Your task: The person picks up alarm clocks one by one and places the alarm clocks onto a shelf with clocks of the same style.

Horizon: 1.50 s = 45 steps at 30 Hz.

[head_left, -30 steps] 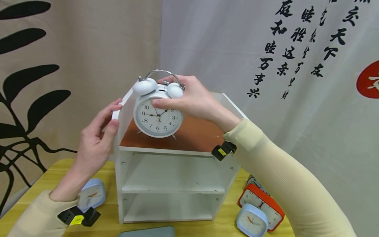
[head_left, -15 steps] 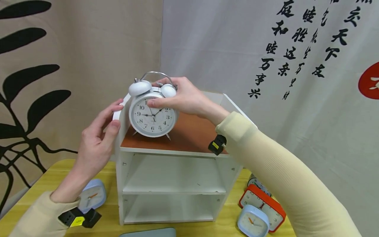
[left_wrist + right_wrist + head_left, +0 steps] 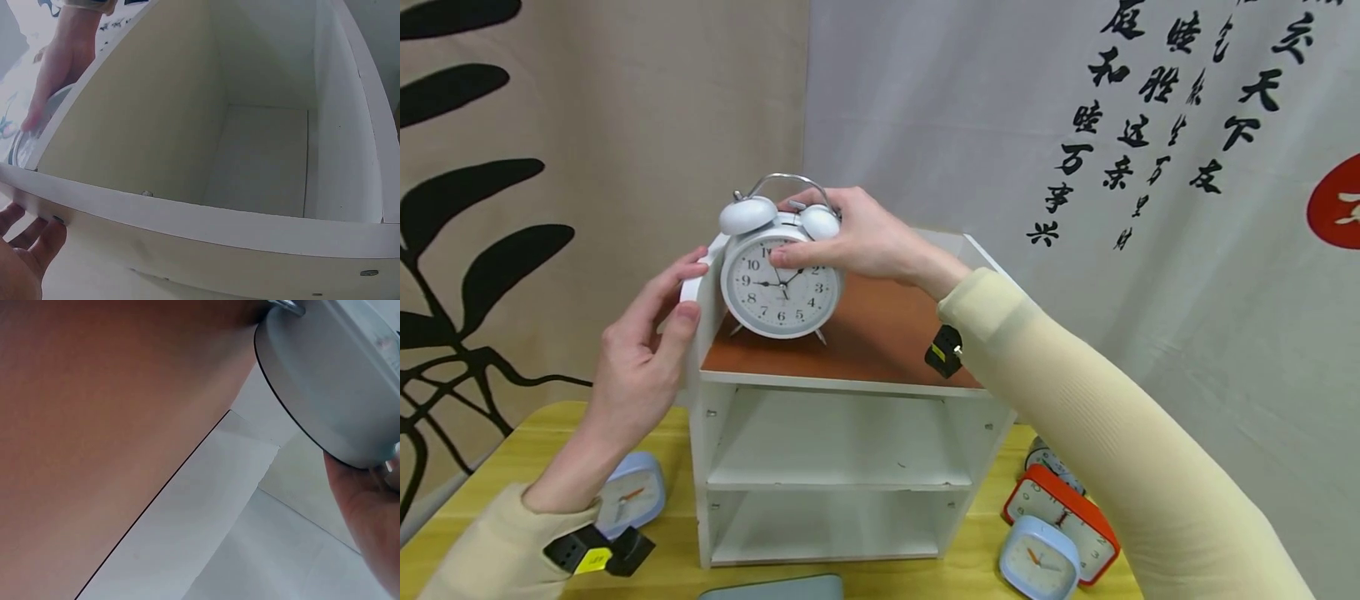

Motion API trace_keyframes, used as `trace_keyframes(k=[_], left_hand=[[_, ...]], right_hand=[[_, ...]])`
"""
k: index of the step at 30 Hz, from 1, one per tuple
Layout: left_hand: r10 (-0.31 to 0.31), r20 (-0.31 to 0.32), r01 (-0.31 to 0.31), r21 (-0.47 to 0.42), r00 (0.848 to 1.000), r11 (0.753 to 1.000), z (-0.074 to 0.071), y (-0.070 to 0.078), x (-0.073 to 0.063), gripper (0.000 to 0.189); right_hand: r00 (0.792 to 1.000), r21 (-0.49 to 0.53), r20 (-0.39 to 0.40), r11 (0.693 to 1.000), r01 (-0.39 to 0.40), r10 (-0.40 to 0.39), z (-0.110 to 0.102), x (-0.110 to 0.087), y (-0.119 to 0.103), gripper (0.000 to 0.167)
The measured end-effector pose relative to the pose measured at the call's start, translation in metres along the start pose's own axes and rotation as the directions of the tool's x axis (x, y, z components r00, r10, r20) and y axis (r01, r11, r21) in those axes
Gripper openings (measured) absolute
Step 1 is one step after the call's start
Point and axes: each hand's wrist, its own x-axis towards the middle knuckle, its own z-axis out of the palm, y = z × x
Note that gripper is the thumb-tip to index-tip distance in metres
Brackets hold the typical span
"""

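Note:
My right hand (image 3: 872,237) grips a white twin-bell alarm clock (image 3: 782,304), thumb across the dial and fingers behind it. The clock stands upright, its two small feet at the brown top board (image 3: 880,333) of a white shelf unit, close to the left side panel. In the right wrist view, the clock's rounded casing (image 3: 325,381) shows above the thumb. My left hand (image 3: 640,358) touches that left panel (image 3: 696,287) near its front edge. The left wrist view shows its fingertips (image 3: 53,240) against the panel's outer face.
Below the top board are two white compartments (image 3: 842,437). A light-blue clock (image 3: 632,496) lies left of the unit. On the right, another light-blue clock (image 3: 1037,562) leans by a red clock (image 3: 1067,521). A grey-blue flat object (image 3: 775,588) lies in front on the yellow wooden table (image 3: 887,575).
The right hand has carried the alarm clock a little leftward, nearer the left side panel. The left hand stays at the panel.

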Motion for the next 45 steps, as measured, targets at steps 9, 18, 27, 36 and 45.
trace_keyframes(k=[9,18,27,36,45], left_hand=[[-0.016,0.010,0.016,0.002,1.000,1.000,0.000,0.001,0.000,0.042],[-0.008,0.005,0.008,-0.003,1.000,1.000,0.000,0.001,-0.001,0.041],[0.018,0.002,-0.018,-0.012,1.000,1.000,-0.001,-0.001,0.000,0.040],[0.038,-0.012,-0.038,-0.021,0.999,0.999,0.001,-0.001,0.000,0.039],[0.023,-0.016,-0.024,-0.019,1.000,1.000,0.001,-0.001,-0.001,0.040]], right_hand=[[1.000,0.007,0.018,1.000,-0.002,0.002,-0.002,0.001,0.001,0.057],[0.999,-0.062,-0.005,0.998,-0.034,0.034,-0.004,-0.001,0.000,0.078],[0.995,-0.179,-0.072,0.981,-0.080,0.067,-0.012,-0.020,-0.002,0.092],[0.995,-0.221,-0.096,0.975,-0.028,0.007,-0.014,-0.052,-0.005,0.087],[0.992,-0.342,-0.129,0.939,-0.040,-0.004,-0.019,-0.085,-0.008,0.091]])
